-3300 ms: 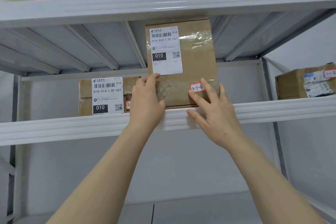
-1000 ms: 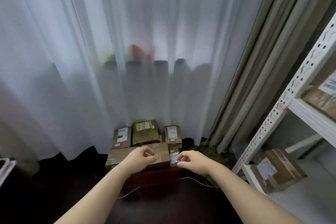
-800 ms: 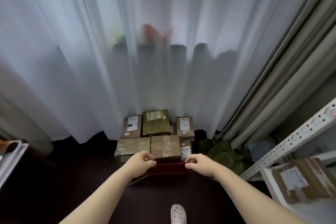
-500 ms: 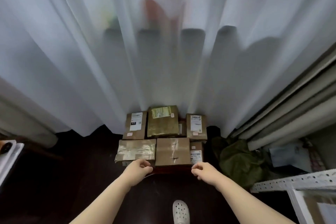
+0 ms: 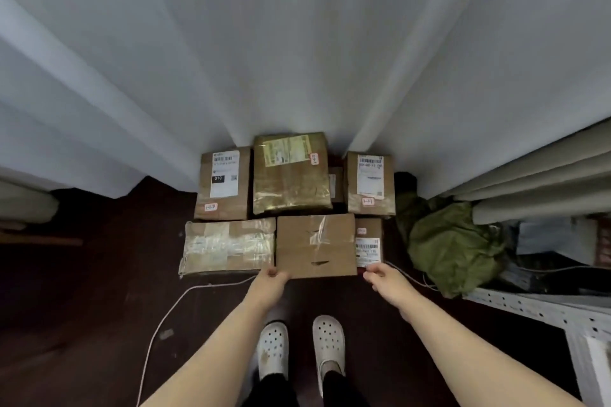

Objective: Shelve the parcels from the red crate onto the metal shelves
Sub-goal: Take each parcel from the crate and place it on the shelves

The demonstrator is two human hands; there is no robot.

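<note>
Seven parcels (image 5: 291, 175) at least lie packed at centre frame, in two rows against the white curtain (image 5: 297, 43), with the red crate beneath them all but hidden. A person stands over the pile, white shoes (image 5: 273, 348) at bottom centre, both arms reaching down to the front row. The left hand (image 5: 269, 284) has its fingers curled at the near left corner of the plain box (image 5: 315, 244), touching its edge. The right hand (image 5: 383, 277) curls its fingers at the near edge of the small labelled parcel (image 5: 368, 246), just right of that box. Whether either hand has a true hold cannot be told. Nothing is lifted; every parcel lies flat.

Only a corner of the metal shelves (image 5: 529, 304) shows at lower right, so what has been shelved cannot be counted. By the look of it, much of the job is left: the plain box seems next, with six more to follow. A green bag (image 5: 453, 248) and a white cord (image 5: 165, 317) lie on the dark floor beside the pile.
</note>
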